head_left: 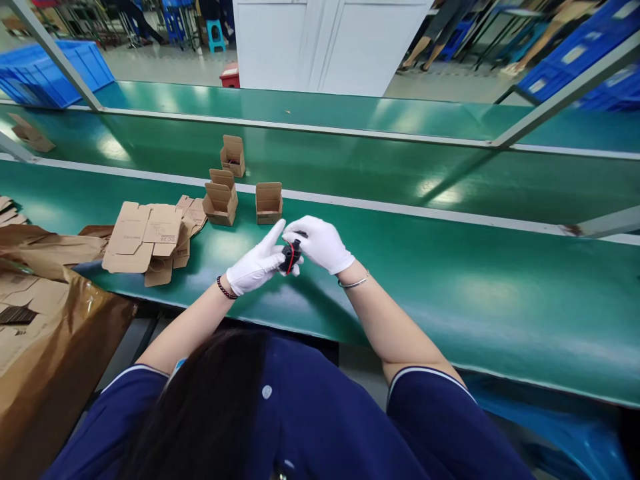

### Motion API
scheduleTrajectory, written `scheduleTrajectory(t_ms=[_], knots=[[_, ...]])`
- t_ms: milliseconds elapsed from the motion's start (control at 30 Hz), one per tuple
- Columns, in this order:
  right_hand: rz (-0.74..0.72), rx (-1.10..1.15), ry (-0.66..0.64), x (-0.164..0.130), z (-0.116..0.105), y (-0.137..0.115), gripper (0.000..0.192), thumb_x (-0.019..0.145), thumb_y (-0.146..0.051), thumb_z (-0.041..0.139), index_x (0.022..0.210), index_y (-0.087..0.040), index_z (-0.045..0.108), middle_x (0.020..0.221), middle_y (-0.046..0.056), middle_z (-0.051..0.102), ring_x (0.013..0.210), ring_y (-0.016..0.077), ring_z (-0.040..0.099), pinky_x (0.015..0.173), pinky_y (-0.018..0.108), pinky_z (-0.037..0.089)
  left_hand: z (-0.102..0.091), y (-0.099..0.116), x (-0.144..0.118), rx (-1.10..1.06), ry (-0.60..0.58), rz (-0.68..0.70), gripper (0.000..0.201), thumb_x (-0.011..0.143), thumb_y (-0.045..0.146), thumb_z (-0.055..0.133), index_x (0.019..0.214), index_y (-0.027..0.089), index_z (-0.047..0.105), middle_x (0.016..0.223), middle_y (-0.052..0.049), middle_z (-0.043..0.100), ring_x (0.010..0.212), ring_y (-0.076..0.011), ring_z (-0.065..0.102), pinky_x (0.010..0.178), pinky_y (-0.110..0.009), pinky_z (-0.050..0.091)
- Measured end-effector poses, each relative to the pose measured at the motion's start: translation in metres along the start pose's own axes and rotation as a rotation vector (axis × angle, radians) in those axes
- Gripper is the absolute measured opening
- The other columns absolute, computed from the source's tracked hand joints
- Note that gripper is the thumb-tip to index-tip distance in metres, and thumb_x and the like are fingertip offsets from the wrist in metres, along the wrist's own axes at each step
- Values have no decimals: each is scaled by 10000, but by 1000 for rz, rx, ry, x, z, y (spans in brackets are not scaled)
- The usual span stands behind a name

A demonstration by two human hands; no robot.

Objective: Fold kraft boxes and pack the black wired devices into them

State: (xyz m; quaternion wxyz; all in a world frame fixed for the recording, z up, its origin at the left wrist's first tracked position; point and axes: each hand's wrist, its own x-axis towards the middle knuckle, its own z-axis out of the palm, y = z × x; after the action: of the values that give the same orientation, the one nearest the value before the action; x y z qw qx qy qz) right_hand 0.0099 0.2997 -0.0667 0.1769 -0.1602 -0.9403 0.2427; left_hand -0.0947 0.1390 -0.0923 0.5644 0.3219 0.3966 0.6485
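Both hands wear white gloves and meet over the green worktop [425,280]. Between them is a small black part with a red wire or band [290,257]; its exact kind cannot be made out. My left hand [257,262] grips it from the left, its fingers partly behind it. From above and the right, my right hand [320,241] pinches at the part's top. Just beyond the hands stands an open small cardboard box [269,203]. Left of it are two more open boxes [221,202], close together.
Flattened cartons [135,230] lie in a pile to the left, beside a large brown bag [75,320] of more cardboard. Another open box [233,157] stands past the pale rail [375,203]. A blue crate [55,73] is at the far left. Slanted metal posts [560,97] rise at the right.
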Motion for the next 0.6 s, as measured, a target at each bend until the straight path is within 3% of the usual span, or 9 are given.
scheduleTrajectory(t_ms=[67,133,200,300,467,600], knots=[[19,-43,-71,-4,5,0,220,946,-287,549,967,-240,763,1002,25,746,930,186,658,786,275,472,-6,0,3,20,100,75,953,762,476,809,1542,261,304,1084,-84,671,888,-195,669,872,-381,502],[41,-136,-82,-11,7,-1,254,968,-322,524,1025,-249,761,1041,36,742,942,194,657,764,277,461,-13,-2,7,78,211,118,711,752,435,818,1358,191,538,1081,-81,664,918,-186,648,934,-384,487],[46,-247,-108,-19,7,-5,281,983,-366,507,1065,-257,753,1054,49,736,908,195,656,712,274,437,-20,-5,11,135,308,140,539,740,407,821,1175,155,627,1074,-83,663,935,-180,628,946,-370,481],[14,-416,-186,-26,5,-17,329,1010,-390,446,1087,-250,733,1034,72,722,854,196,645,622,273,369,-23,-12,15,129,379,134,512,735,392,809,1148,153,621,1142,-109,656,995,-192,615,951,-363,483],[-58,-585,-297,-24,4,-28,409,1043,-346,325,1034,-189,702,944,118,689,784,191,617,565,289,264,-17,-21,17,17,345,36,780,762,354,778,1444,227,422,1391,-133,553,1131,-206,599,989,-370,474],[-138,-618,-367,-26,2,-31,365,1023,-241,335,1035,-160,691,915,133,677,779,202,605,564,308,237,-20,-22,19,225,382,59,624,817,284,655,1402,161,473,1331,-154,604,1137,-243,614,1023,-418,479]])
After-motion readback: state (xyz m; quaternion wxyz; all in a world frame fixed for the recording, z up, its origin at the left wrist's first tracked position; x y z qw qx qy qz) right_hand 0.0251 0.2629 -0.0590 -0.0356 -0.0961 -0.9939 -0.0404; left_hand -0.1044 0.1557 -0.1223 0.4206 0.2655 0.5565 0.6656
